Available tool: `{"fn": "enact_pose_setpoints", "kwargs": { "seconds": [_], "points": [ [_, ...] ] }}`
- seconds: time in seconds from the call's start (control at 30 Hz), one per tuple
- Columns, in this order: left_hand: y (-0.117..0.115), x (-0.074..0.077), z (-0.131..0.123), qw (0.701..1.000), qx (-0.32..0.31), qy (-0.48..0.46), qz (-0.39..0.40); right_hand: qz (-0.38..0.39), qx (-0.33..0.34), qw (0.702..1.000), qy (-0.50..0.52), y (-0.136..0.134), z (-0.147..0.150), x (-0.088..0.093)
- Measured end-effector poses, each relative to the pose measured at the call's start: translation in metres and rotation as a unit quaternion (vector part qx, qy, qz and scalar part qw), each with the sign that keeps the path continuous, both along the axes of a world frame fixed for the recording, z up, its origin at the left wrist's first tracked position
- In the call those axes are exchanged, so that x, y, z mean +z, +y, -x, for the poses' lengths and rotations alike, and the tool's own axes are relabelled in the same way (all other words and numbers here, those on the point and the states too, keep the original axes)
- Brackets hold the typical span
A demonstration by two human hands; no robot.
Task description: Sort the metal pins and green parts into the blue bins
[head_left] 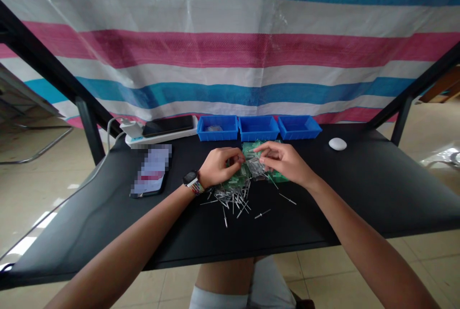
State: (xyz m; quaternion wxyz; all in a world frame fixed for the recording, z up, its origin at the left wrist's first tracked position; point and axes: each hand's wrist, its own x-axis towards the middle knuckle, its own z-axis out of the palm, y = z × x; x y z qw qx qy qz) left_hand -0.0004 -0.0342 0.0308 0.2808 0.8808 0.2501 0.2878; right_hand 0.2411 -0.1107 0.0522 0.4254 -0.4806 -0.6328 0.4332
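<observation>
My left hand point(220, 165) and my right hand point(282, 161) meet over a pile of small metal pins point(233, 199) on a black table point(352, 189). Both hands have their fingers pinched together at a clear plastic bag point(254, 164) that holds more pins. Under the hands lie green packets point(276, 175). A watch is on my left wrist. Loose pins are scattered toward the table's front.
Three blue bins point(258, 128) stand in a row at the back of the table. A phone point(151, 175) lies at the left, a power strip point(158, 136) with a dark phone point(168, 125) on it behind it. A white puck point(338, 144) sits at the right.
</observation>
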Motion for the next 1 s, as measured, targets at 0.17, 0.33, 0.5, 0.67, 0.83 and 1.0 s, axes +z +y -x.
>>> {"fn": "enact_pose_setpoints", "kwargs": {
  "seconds": [0.17, 0.33, 0.5, 0.67, 0.83, 1.0],
  "points": [
    [-0.003, 0.004, -0.003, 0.999, 0.019, -0.029, 0.02, -0.017, -0.055, 0.995, 0.086, 0.006, 0.006, -0.01],
    [-0.006, 0.006, -0.008, 0.995, 0.016, -0.084, 0.053, -0.023, -0.098, 0.988, 0.12, 0.007, 0.014, -0.018],
    [-0.007, 0.002, -0.01, 0.99, 0.026, -0.108, 0.083, 0.002, -0.084, 0.986, 0.144, 0.006, 0.018, -0.018],
    [-0.005, 0.004, -0.008, 0.993, 0.046, -0.101, 0.035, -0.034, -0.081, 0.99, 0.108, 0.005, 0.019, -0.022],
    [-0.004, 0.004, -0.009, 0.991, 0.037, -0.112, 0.064, -0.044, -0.102, 0.991, 0.07, 0.003, 0.017, -0.019],
    [-0.006, 0.003, -0.012, 0.98, 0.034, -0.149, 0.127, -0.021, -0.08, 0.99, 0.113, 0.001, 0.017, -0.013]
  ]
}}
